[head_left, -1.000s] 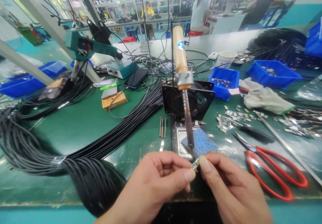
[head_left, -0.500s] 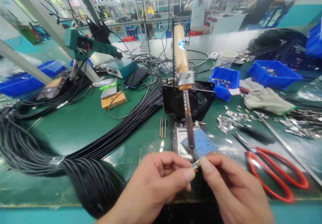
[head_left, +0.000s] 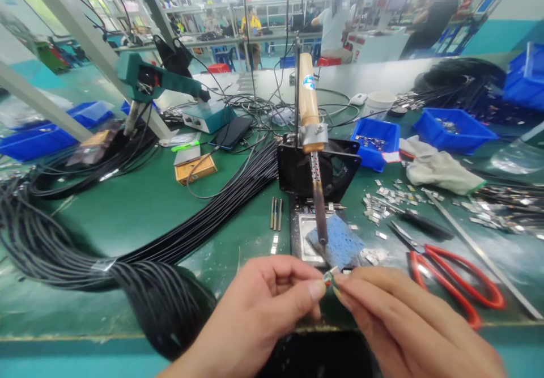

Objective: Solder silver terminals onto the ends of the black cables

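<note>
In the head view, just in front of the soldering iron's tip, a small silvery metal connector with bits of red and green at its base sits between my hands. My left hand pinches it from the left between thumb and forefinger. The fingertips of my right hand press together at its right side and hide part of it. Above stands a soldering iron with a wooden handle, clamped tip-down. A blue sponge lies beneath the tip, partly over a metal tray.
Left lies a thick bundle of black cables. Red-handled scissors, loose metal connector shells and a white glove are on the right. Blue bins and a black fan stand farther back. People sit in the background.
My right hand has turned, its back now more upward and its fingers stretched together toward the connector. The connector has tilted more upright. My left hand has stayed nearly still.
</note>
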Motion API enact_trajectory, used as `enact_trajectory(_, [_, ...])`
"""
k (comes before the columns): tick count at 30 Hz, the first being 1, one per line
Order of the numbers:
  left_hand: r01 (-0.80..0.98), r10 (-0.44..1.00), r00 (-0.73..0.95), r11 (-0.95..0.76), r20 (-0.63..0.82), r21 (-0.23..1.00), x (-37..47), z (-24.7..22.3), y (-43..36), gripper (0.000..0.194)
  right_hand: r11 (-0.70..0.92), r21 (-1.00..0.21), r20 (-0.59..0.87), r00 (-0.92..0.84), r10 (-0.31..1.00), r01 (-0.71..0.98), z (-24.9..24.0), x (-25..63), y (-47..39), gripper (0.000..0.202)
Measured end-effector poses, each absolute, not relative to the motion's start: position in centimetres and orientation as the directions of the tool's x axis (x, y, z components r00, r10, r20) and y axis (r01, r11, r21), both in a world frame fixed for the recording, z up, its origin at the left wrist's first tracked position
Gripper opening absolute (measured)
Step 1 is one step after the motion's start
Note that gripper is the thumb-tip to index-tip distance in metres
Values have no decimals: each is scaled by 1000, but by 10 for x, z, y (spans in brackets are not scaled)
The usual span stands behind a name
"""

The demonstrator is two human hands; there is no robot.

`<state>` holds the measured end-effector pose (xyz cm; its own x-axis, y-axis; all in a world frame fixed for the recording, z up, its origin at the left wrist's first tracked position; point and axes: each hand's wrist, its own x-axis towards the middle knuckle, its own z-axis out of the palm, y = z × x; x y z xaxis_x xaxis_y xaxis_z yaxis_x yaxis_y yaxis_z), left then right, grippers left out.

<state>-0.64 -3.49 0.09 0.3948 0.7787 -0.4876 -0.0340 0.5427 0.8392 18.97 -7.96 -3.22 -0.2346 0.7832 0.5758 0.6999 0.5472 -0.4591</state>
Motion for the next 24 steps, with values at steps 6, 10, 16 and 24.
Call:
enact_trajectory(6, [-20, 767, 404, 551, -498, 834, -8, 2, -37, 18, 651, -330, 673, -314, 670, 683, -34, 197, -74, 34])
enact_trajectory(10, [22, 753, 416, 552, -510, 834, -10, 4, -38, 18, 709, -259, 653, -422, 629, 656, -29, 200, -69, 35])
enact_trajectory(16, [166, 700, 516, 484, -494, 859, -15, 14, -30, 17, 814, -103, 580, -630, 517, 572, -10, 208, -65, 41])
enact_trajectory(24, [85, 659, 549, 568, -514, 819, -21, 8, -31, 26, 517, -603, 394, -336, 855, 608, -14, 212, -74, 14])
